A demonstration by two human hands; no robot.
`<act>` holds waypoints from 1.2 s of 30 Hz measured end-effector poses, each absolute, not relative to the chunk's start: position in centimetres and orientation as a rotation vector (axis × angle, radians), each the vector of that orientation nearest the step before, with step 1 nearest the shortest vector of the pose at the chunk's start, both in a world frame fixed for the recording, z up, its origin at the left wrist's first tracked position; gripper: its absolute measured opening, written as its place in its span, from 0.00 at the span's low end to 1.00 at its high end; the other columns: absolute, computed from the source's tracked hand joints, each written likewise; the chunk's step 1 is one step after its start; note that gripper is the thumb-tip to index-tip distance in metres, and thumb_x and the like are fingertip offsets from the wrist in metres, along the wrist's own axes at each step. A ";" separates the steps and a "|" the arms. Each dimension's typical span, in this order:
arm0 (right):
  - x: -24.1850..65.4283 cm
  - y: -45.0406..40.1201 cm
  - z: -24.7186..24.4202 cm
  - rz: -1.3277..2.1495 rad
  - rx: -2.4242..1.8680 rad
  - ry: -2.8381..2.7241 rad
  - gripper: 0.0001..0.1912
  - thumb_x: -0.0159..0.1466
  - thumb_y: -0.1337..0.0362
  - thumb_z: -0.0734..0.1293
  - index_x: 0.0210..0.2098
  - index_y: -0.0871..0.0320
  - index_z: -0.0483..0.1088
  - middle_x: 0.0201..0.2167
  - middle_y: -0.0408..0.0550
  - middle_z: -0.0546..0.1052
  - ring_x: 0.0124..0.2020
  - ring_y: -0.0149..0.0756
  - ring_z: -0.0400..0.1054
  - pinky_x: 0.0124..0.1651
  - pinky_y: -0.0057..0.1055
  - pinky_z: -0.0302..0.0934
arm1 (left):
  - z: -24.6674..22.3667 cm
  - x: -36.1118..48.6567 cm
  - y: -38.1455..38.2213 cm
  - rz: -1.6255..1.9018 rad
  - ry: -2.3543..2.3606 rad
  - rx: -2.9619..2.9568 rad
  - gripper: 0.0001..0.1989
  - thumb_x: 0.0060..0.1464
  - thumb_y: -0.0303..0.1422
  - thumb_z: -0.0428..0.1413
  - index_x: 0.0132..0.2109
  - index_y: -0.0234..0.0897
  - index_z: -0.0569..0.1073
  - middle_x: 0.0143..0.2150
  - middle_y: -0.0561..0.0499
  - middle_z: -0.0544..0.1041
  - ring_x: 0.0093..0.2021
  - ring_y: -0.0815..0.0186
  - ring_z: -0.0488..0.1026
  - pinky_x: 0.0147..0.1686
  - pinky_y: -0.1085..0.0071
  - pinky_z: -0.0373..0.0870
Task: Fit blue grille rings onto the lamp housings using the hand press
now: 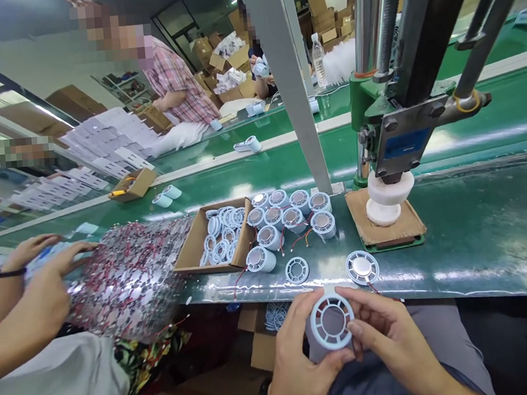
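Between my two hands is a light-blue round housing with a spoked ring cover at its front, above my lap. My left hand wraps its left side, thumb below. The fingers of my right hand press at the right edge of the ring. On the bench edge just beyond lie a loose blue spoked ring and another ring with a silver disc in its middle, red wires trailing from it. Several similar blue housings with discs and wires stand in a group behind.
A cardboard box holds blue rings. Left of it lies a plastic bag of wired parts. A press with a white round head stands at right. A co-worker's arms reach in from the left; other people stand across the green bench.
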State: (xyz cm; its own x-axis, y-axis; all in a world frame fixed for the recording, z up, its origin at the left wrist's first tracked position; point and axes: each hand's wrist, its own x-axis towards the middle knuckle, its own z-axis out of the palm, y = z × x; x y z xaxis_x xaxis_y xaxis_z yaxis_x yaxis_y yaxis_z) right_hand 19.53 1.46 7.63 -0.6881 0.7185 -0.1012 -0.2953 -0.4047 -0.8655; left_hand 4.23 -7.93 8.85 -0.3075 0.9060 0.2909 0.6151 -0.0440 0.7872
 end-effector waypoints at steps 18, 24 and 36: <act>19.7 1.4 7.6 2.035 -0.584 -1.241 0.21 0.72 0.51 0.64 0.58 0.54 0.76 0.23 0.43 0.76 0.22 0.30 0.71 0.32 0.28 0.70 | 8.7 4.5 -7.4 1.362 1.939 1.564 0.30 0.53 0.54 0.64 0.57 0.42 0.75 0.48 0.43 0.83 0.43 0.54 0.84 0.45 0.61 0.82; 19.7 1.5 7.5 1.992 -0.564 -1.312 0.22 0.73 0.51 0.62 0.61 0.53 0.74 0.25 0.43 0.75 0.23 0.30 0.72 0.32 0.28 0.71 | 8.3 4.7 -7.7 1.479 1.957 1.649 0.20 0.57 0.45 0.65 0.54 0.45 0.75 0.47 0.46 0.82 0.45 0.58 0.82 0.45 0.65 0.81; 22.7 2.6 7.1 0.945 -0.711 -1.761 0.32 0.68 0.72 0.64 0.69 0.46 0.57 0.49 0.51 0.74 0.36 0.33 0.71 0.39 0.29 0.72 | 7.1 3.8 -7.7 1.358 2.012 1.529 0.28 0.55 0.49 0.65 0.58 0.42 0.73 0.51 0.43 0.81 0.48 0.53 0.82 0.47 0.61 0.80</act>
State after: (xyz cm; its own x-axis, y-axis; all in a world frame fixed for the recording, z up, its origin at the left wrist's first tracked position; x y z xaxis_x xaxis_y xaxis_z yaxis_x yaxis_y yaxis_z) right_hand 22.68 2.59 7.07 -0.3521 0.8035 0.4800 0.0438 0.5264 -0.8491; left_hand 3.79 -7.68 7.11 -0.4051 0.8616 0.3059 0.6061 0.0025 0.7954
